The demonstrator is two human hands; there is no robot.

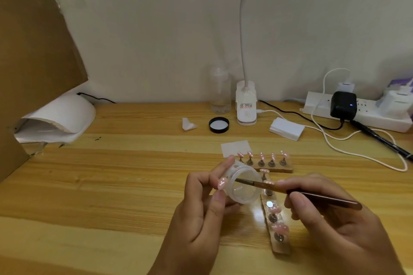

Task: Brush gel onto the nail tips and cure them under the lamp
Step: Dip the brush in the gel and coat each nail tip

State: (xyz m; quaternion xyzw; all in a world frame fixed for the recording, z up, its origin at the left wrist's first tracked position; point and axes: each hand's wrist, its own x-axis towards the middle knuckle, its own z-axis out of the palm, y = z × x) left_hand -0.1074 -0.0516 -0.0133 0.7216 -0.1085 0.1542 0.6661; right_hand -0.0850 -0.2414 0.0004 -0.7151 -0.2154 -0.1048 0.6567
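The wooden tabletop (111, 185) is seen spread wide, and the white curing lamp (64, 114) is parked at its far left, well apart from the work. Up front, the left hand (201, 214) is wrapped round a small clear jar (244, 185), held tilted above the tabletop. In the right hand (330, 219) a brown brush (312, 196) is pinched (fingers curled on the handle), bristles dipped into the jar's mouth. The far strip (277, 170) is laid just behind the hands, the near strip (279, 245) between them. A black lid (219, 125) is left further back. Pink nail tips (261, 156) are perched on stands along both strips.
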